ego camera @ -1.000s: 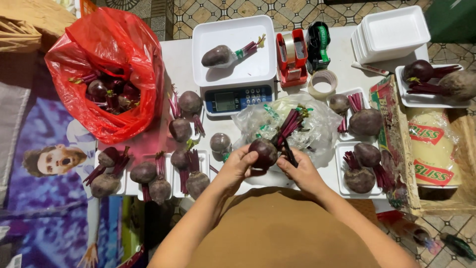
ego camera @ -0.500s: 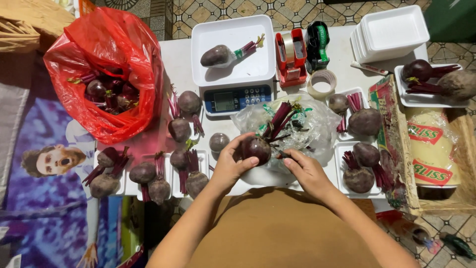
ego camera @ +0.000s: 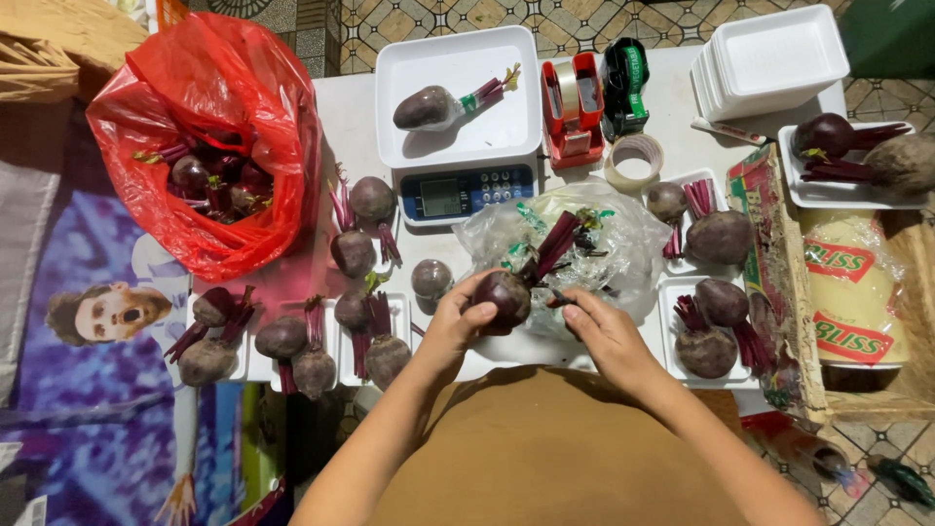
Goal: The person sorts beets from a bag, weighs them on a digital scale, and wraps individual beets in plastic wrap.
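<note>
Tiled floor shows at the far edge of the head view, and a small white table (ego camera: 672, 166) takes up the middle, crowded almost to its rim.

At the near edge, the left hand (ego camera: 453, 326) is wrapped around a dark beetroot (ego camera: 502, 297), fingers closed on its bulb, the red stems pointing up and away. The right hand (ego camera: 609, 331) pinches at the stem base with thumb and forefinger; whether it holds a small tool I cannot tell. Both work over a clear plastic bag (ego camera: 575, 244) of trimmings lying just beyond them.

My worry is the round root slipping: it would likely roll toward the person's lap, since the hands sit right at the near rim. A pull on the stems could also drag the loose bag, which touches the roll of tape (ego camera: 633, 161) and lies near the digital scale (ego camera: 458, 190).

Room to move is thin. White foam trays of beetroots (ego camera: 370, 331) sit just left of the left hand, more trays (ego camera: 716, 331) just right of the right one, and a wooden crate (ego camera: 779, 273) walls the right side. A red plastic bag (ego camera: 205, 146) of roots bulges at far left. A stack of empty foam trays (ego camera: 769, 58) fills the far right corner. Only the narrow strip beneath the hands is free.
</note>
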